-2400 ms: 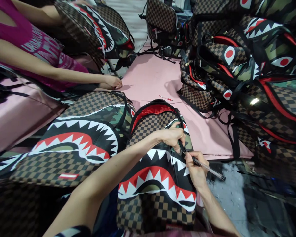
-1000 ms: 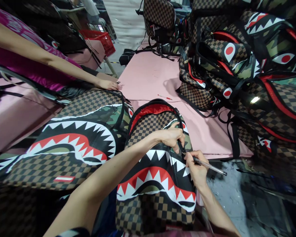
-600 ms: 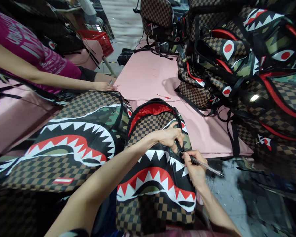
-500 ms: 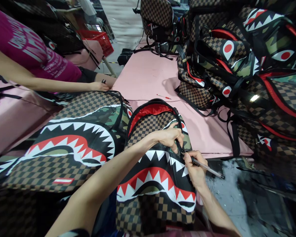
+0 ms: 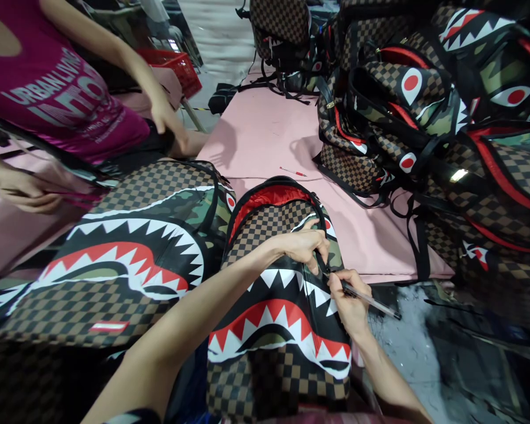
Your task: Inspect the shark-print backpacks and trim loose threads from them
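Observation:
A checkered backpack [image 5: 276, 377] with a shark-mouth print lies in front of me, its top unzipped and red lining showing. My left hand [image 5: 307, 246] is closed on the backpack's edge near the zipper, on the right side by the printed eye. Just below it, my right hand [image 5: 348, 297] grips a clear-barrelled pen [image 5: 375, 303], its tip end at the dark seam beside my left fingers. The exact spot the tip touches is hidden by my fingers.
Another shark-print backpack [image 5: 92, 300] lies to the left. Beyond it a person in a magenta top [image 5: 70, 88] sits. Backpacks [image 5: 406, 118] are piled at the right. A red pen [image 5: 292, 171] lies on the pink table [image 5: 256, 135]; a red crate [image 5: 176, 70] stands behind.
The other person has turned and drawn back from the table, one arm now bent by the left backpack. That backpack has shifted slightly left. My hands are almost unmoved.

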Demonstrator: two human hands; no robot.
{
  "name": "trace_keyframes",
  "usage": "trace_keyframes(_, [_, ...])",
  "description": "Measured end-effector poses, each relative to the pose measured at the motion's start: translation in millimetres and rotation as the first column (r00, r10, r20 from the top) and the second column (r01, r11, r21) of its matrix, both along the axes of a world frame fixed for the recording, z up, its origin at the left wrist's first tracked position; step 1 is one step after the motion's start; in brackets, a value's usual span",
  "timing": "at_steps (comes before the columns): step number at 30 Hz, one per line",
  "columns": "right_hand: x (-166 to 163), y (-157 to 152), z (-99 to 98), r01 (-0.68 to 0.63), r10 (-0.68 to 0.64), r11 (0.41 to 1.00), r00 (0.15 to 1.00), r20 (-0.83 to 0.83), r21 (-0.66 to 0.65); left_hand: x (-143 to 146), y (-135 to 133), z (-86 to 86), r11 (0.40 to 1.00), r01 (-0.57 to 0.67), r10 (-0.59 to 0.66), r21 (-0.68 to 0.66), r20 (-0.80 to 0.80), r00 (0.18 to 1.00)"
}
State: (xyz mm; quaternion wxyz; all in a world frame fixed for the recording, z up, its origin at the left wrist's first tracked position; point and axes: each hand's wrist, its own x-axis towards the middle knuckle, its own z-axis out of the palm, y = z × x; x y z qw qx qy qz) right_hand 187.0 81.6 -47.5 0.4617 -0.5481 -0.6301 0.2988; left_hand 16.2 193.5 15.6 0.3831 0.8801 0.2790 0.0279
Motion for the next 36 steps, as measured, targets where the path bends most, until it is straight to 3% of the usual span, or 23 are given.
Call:
trace_keyframes(16, [0.5,1.7,-1.2,0.014,-0.014,1.0,1.0,0.027,0.01,1.3,3.4,-6.0,0.999,-0.027,0.027,-0.025,0.026,0.999])
trace_keyframes(30, [-0.9,1.6,-3.5,0.029,-0.029,0.999,0.999,0.021,-0.018,0.3,6.9,-7.9,1.0,0.024,-0.024,-0.006,0.009,1.0])
trace_keyframes(36, [11.1,20.6,5.3,0.04,-0.064,0.988,0.985,-0.158,-0.148,11.6,1.1,-3.9,0.998,-0.049,0.051,0.024,-0.053,0.997])
